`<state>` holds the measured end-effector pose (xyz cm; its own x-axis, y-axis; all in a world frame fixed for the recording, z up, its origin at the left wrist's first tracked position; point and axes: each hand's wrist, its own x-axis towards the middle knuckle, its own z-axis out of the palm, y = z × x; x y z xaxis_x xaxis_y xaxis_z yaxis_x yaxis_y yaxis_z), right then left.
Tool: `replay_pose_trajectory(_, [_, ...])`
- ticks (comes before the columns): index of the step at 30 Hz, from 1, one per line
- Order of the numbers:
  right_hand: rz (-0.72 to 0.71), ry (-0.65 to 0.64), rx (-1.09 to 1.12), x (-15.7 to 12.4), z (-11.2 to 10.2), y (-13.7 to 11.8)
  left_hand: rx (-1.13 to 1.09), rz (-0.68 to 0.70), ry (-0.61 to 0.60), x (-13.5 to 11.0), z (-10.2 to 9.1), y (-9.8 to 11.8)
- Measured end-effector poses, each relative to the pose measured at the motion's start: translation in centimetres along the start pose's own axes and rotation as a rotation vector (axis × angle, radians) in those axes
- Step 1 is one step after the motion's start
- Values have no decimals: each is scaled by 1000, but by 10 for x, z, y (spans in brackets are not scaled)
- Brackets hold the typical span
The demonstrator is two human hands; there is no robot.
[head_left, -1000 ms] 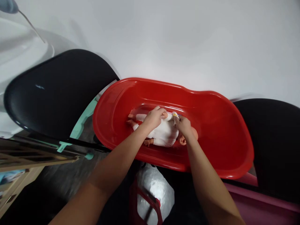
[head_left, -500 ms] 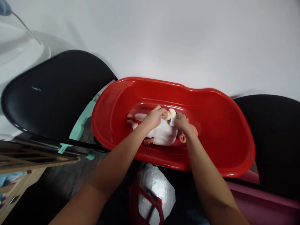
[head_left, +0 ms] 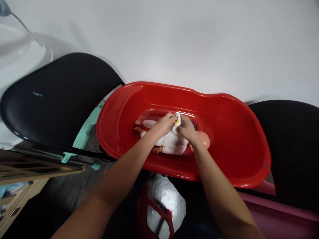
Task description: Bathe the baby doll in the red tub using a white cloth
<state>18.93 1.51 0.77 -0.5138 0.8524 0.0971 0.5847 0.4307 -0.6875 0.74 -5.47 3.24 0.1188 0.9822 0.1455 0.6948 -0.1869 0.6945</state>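
A baby doll (head_left: 174, 146) in a white outfit lies on its back in a red baby bathtub (head_left: 231, 146), its head to the right and bare feet to the left. My left hand (head_left: 163, 126) is closed around the doll's raised arm. In my right hand (head_left: 186, 127), fingers pinch a small white cloth piece (head_left: 178, 118) with a yellow patch. The cloth lies against the doll's hand, between my two hands; that doll hand is now covered. My right wrist hides part of the doll's head (head_left: 203, 138).
A black chair seat (head_left: 59, 99) stands left of the tub, another black seat (head_left: 291, 142) right of it. Below are a silvery round object (head_left: 171, 196) with a red frame and a pink surface (head_left: 286, 215). A wooden shelf (head_left: 27, 196) is at lower left; a white wall (head_left: 186, 43) rises behind.
My right hand has moved left with the white cloth piece, bringing it onto the doll's hand, which showed before. My left hand keeps its hold in about the same place.
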Motion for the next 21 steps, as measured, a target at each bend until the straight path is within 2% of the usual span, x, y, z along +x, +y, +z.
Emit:
replay_pose_trajectory(4, [-77, -64, -39, -7, -5, -13, 62, -16, 4, 1, -1, -1])
replay_pose_trajectory(9, [-7, -104, -267, -8, -15, -8, 39, 2, -1, 1, 5, -3])
replay_pose_trajectory(12, [12, -105, -290, -7, -19, -2, -11, 16, 27, 1, 7, -5])
replay_pose_trajectory(14, [92, -96, -285, -7, -22, 2, -41, 28, 49, 1, 6, -5])
replay_pose_trajectory(18, [355, -72, -367, -7, -26, 8, -88, 77, 92, 0, 4, -3])
replay_pose_trajectory(21, [456, -37, -424, -6, -27, 13, -99, 107, 108, 0, 3, 0])
